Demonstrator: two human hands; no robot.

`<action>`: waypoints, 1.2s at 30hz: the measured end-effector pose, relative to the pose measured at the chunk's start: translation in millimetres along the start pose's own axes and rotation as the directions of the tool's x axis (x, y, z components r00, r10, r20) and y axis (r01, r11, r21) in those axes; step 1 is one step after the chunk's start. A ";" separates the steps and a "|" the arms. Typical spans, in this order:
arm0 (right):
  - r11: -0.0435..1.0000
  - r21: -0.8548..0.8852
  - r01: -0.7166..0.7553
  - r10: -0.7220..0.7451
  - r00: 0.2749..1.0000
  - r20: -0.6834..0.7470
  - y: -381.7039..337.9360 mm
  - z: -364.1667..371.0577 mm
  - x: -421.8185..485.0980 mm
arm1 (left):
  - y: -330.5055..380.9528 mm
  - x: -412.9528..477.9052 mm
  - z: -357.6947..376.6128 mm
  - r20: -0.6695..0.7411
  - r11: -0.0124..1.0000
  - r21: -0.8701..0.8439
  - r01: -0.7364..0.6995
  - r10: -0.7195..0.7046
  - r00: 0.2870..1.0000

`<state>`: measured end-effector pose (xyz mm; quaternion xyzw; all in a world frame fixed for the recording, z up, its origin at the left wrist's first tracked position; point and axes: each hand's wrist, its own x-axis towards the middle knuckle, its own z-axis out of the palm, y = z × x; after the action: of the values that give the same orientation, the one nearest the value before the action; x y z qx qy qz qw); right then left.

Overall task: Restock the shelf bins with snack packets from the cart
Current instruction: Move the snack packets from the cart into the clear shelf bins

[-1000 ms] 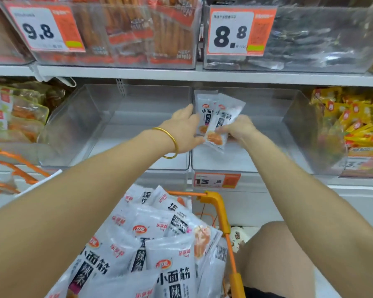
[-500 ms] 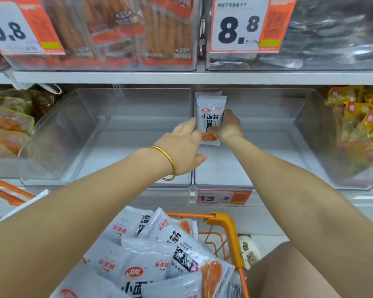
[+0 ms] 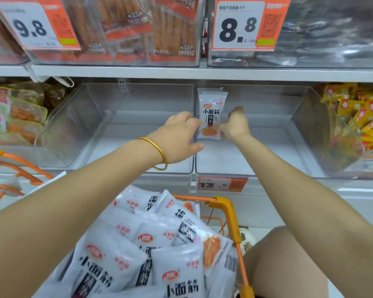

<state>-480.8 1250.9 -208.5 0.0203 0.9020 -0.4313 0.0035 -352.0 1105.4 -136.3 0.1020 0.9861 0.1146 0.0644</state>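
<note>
My right hand pinches the lower edge of one white snack packet, holding it upright at the left wall of the right clear bin. My left hand is spread open, empty, fingertips near the packet. I judge restocking barely begun: both clear bins look bare otherwise, and the orange cart remains heaped with packets. The divider between bins crowds the placement.

A grey metal shelf board carries orange price tags under flat, even store light.
</note>
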 end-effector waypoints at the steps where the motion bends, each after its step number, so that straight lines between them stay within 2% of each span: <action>1: 0.998 0.045 0.047 -0.046 0.999 -0.015 -6.4 -9.5 -17.6 | -0.4 -8.6 -2.7 -0.027 1.000 -0.007 -0.014 0.014 1.000; 3: 0.970 0.207 0.124 -0.137 0.990 0.046 -18.9 -27.3 -62.2 | -2.0 -28.4 -6.9 -0.017 0.999 -0.005 -0.053 0.053 0.998; 5: 0.955 0.224 0.193 -0.240 0.948 0.211 -26.6 -41.4 -111.4 | -2.8 -48.2 -9.4 0.097 0.998 0.004 -0.065 0.064 0.993; 7: 0.958 0.072 0.279 -0.281 0.847 0.452 -30.7 -50.7 -154.2 | -3.2 -64.2 -9.1 0.225 0.998 0.022 -0.059 0.053 0.973; 9: 0.928 -0.084 0.362 -0.230 0.738 0.635 -30.7 -49.8 -180.9 | -3.4 -74.2 -7.4 0.270 0.998 0.019 -0.055 0.048 0.962; 10: 0.901 -0.151 0.407 -0.200 0.697 0.688 -28.6 -45.4 -188.6 | -3.1 -77.8 -7.1 0.264 0.998 0.018 -0.054 0.048 0.963; 12: 0.845 -0.238 0.479 -0.169 0.661 0.731 -22.9 -34.5 -197.3 | -2.1 -82.6 -7.6 0.226 0.999 0.003 -0.046 0.044 0.973; 15: 0.897 -0.188 0.400 -0.151 0.678 0.719 -11.6 -26.2 -198.6 | -1.7 -83.9 -8.8 0.160 0.999 -0.048 -0.024 0.032 0.987; 19: 0.997 0.026 0.070 -0.069 0.734 0.676 -1.4 -50.8 -183.9 | 0.5 -74.6 -9.8 0.005 0.989 -0.143 0.026 -0.025 1.000; 22: 0.972 0.188 -0.138 -0.013 0.772 0.636 4.8 -74.0 -162.5 | 2.0 -58.0 -11.0 -0.124 0.973 -0.222 0.064 -0.093 0.988; 24: 0.926 0.293 -0.237 0.021 0.809 0.588 8.4 -83.6 -140.9 | 1.3 -43.9 -9.3 -0.132 0.967 -0.234 0.101 -0.135 0.982; 26: 0.861 0.402 -0.312 0.073 0.858 0.509 9.8 -88.3 -113.8 | 2.2 -31.3 -5.6 -0.085 0.974 -0.185 0.129 -0.146 0.986; 30: 0.774 0.535 -0.338 0.149 0.919 0.365 1.4 -77.5 -61.9 | 7.4 -8.7 -0.1 -0.013 0.994 -0.091 0.062 -0.064 0.998; 36: 0.904 0.328 -0.275 0.201 0.949 0.244 4.9 -9.5 -7.5 | 6.0 16.6 7.9 0.120 0.991 0.133 -0.023 0.007 0.993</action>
<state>-472.9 1261.1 -206.1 0.0866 0.7938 -0.5841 0.1455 -365.9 1116.4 -144.2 0.1200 0.9851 0.0423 0.1155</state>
